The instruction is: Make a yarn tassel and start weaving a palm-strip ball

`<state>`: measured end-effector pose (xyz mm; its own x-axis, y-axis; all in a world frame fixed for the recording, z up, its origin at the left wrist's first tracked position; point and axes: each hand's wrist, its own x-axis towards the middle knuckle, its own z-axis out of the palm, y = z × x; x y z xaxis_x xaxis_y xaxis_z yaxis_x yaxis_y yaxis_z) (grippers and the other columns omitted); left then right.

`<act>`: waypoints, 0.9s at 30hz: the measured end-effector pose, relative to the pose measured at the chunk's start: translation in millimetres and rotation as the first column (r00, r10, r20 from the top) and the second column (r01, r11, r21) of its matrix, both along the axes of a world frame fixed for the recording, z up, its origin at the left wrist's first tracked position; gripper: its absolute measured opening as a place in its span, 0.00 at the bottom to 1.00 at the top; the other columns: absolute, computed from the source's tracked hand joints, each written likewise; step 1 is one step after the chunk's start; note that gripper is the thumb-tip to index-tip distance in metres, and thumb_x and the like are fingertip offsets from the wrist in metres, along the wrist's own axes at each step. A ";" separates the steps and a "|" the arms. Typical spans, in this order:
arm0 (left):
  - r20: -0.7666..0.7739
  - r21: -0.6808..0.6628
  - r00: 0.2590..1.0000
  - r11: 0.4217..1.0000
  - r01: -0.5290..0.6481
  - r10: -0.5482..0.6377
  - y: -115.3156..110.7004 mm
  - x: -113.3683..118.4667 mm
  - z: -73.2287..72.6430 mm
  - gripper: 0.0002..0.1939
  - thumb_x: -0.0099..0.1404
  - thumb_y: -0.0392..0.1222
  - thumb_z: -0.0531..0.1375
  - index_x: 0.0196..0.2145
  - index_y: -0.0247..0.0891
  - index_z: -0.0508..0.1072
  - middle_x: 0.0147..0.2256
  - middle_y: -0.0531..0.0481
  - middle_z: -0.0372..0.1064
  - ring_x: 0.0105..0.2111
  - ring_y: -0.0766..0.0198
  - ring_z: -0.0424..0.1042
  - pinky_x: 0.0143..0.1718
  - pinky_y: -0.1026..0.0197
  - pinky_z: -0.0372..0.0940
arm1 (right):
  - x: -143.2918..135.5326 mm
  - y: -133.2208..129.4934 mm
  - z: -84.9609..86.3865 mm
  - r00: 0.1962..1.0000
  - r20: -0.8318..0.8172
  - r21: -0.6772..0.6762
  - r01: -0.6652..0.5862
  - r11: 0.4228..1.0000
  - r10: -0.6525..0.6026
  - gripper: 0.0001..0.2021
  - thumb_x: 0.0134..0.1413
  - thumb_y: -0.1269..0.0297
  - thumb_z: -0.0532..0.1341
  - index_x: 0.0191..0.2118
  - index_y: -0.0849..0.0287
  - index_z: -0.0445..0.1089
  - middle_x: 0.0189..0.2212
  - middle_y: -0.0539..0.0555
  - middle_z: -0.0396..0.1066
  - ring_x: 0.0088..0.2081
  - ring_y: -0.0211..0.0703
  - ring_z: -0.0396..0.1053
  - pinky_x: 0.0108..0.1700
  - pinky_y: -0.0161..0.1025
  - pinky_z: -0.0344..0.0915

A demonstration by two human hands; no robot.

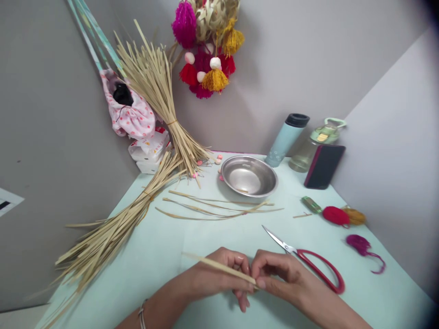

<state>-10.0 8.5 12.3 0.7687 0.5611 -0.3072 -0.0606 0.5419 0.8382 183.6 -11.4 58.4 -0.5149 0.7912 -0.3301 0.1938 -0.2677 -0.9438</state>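
Where the 2 hands meet at the near edge of the scene, a straw strip (226, 268) lies with its long axis running from the fingertips up and away to the left, across the back of the left thumb. Its near end is at the right hand (286, 276), whose thumb and forefinger are closed on it in a pinch, so nearly all the visible length lies to the left of that grip. The left hand (216, 278) is nearer to the strip's middle and free end; its fingers are half curled, with the lower ones spread beneath, and whether its thumb and forefinger press on any straw I cannot tell, since the meeting point is partly covered. A bracelet (141, 315) circles the left wrist. Just beyond the right hand are the scissors (291, 250), blades apart from the fingers and pointing up and left, red handles beside the right wrist. Farther out, several loose strips (209, 211) lie roughly crosswise, in front of a metal bowl (247, 182). To the left a tied straw bundle (120, 228) lies slanting on the table (161, 242), while red yarn (335, 215) sits well to the right.
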 end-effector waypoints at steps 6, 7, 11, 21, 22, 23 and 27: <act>-0.039 0.088 0.993 0.990 -0.110 0.114 0.3 4.1 3.7 0.18 0.51 0.52 0.68 0.27 0.34 0.71 0.22 0.54 0.67 0.23 0.70 0.63 0.27 0.66 0.57 | -0.7 0.6 -6.6 0.997 -0.028 -0.042 0.077 0.996 -0.078 0.04 0.52 0.66 0.64 0.31 0.58 0.68 0.27 0.50 0.71 0.31 0.40 0.66 0.35 0.35 0.59; -0.031 0.127 0.987 0.980 -0.153 0.159 0.0 4.7 4.8 0.17 0.54 0.52 0.67 0.28 0.34 0.72 0.24 0.52 0.67 0.25 0.69 0.65 0.30 0.65 0.59 | -0.3 1.7 -9.5 0.990 -0.050 -0.056 0.127 0.990 -0.129 0.06 0.51 0.66 0.65 0.31 0.58 0.67 0.26 0.48 0.70 0.29 0.38 0.64 0.32 0.34 0.57; -0.049 0.345 0.856 0.813 -0.469 0.514 -1.3 7.1 9.1 0.16 0.60 0.50 0.63 0.39 0.36 0.71 0.39 0.46 0.70 0.42 0.60 0.68 0.46 0.61 0.60 | 0.2 6.2 -17.7 0.934 -0.095 -0.082 0.338 0.938 -0.344 0.08 0.47 0.64 0.68 0.31 0.58 0.67 0.23 0.45 0.64 0.25 0.34 0.58 0.28 0.32 0.55; 0.008 -0.019 0.865 0.865 -0.501 0.502 -8.9 19.7 1.4 0.19 0.56 0.53 0.65 0.33 0.32 0.73 0.26 0.50 0.68 0.25 0.69 0.63 0.31 0.64 0.61 | -20.5 -10.7 -23.3 0.863 0.064 0.335 0.455 0.825 -0.502 0.09 0.50 0.57 0.67 0.35 0.55 0.71 0.29 0.53 0.73 0.32 0.45 0.70 0.35 0.37 0.67; 0.032 -0.067 0.862 0.861 -0.504 0.507 -9.2 19.6 0.9 0.18 0.55 0.51 0.66 0.33 0.32 0.74 0.28 0.48 0.69 0.26 0.68 0.65 0.32 0.64 0.61 | -22.5 -12.8 -24.6 0.855 0.072 0.385 0.451 0.805 -0.513 0.09 0.51 0.57 0.66 0.36 0.55 0.72 0.29 0.53 0.73 0.32 0.45 0.70 0.36 0.38 0.68; 0.055 -0.096 0.860 0.860 -0.502 0.508 -9.6 19.2 0.6 0.18 0.54 0.50 0.67 0.33 0.31 0.74 0.30 0.47 0.70 0.28 0.67 0.66 0.34 0.63 0.62 | -23.9 -14.4 -25.7 0.847 0.075 0.417 0.452 0.788 -0.526 0.09 0.52 0.56 0.66 0.36 0.54 0.72 0.29 0.53 0.73 0.32 0.45 0.71 0.36 0.38 0.68; 0.145 -0.116 0.856 0.867 -0.484 0.497 -11.1 16.6 -0.6 0.12 0.57 0.44 0.67 0.34 0.33 0.74 0.34 0.46 0.72 0.36 0.62 0.69 0.42 0.60 0.63 | -23.5 -13.4 -26.5 0.850 0.081 0.429 0.442 0.788 -0.521 0.10 0.51 0.56 0.66 0.38 0.54 0.72 0.29 0.52 0.74 0.31 0.45 0.72 0.35 0.38 0.69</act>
<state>6.7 -2.6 11.7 0.4421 0.8597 -0.2557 -0.4677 0.4642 0.7521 160.1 -24.8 32.0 0.0070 1.0000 0.0004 0.3172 -0.0019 -0.9484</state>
